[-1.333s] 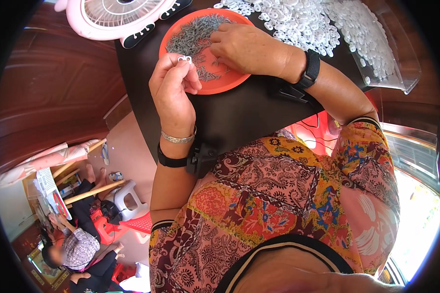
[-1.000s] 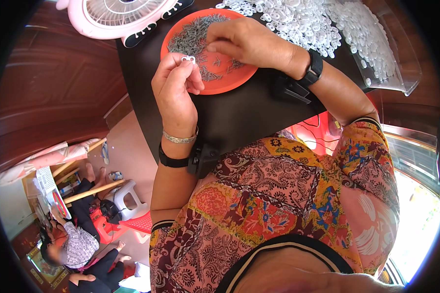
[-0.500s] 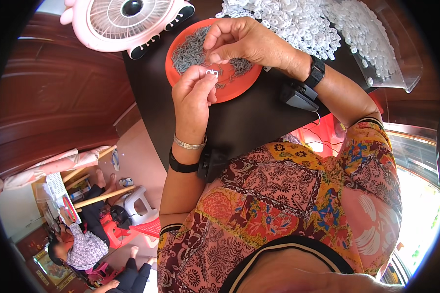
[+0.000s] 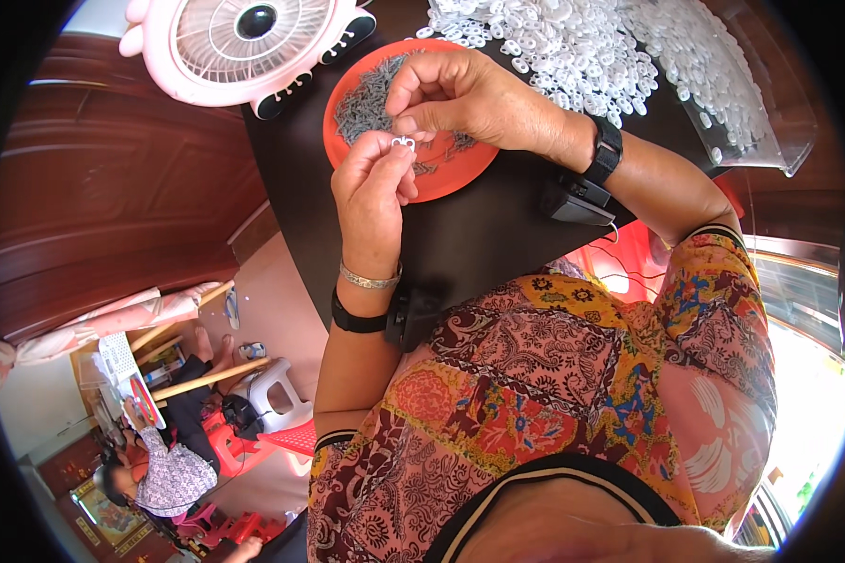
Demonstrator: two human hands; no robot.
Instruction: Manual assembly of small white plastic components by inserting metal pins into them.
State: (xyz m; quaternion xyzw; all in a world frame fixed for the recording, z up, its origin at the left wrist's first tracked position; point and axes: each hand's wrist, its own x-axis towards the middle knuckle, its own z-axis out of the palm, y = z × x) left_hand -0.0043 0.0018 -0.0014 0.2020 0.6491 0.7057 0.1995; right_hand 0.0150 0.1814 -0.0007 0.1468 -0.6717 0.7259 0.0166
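Pinched in the left hand (image 4: 374, 192), between thumb and finger, is a small white two-loop plastic piece (image 4: 404, 143); just above it, the right hand (image 4: 474, 101) has its fingertips close together, but whether they hold something I cannot tell. Beneath this grip lies a round orange-red tray (image 4: 464, 170) with slender grey pins (image 4: 364, 105); farther beyond are white oval plastic pieces (image 4: 577, 56) to the right and a pink fan (image 4: 197, 80) to the left.

I see a small, double-looped white piece (image 4: 403, 143) held at upper centre, slim grey pieces (image 4: 364, 101) heaped loosely up-left of it.
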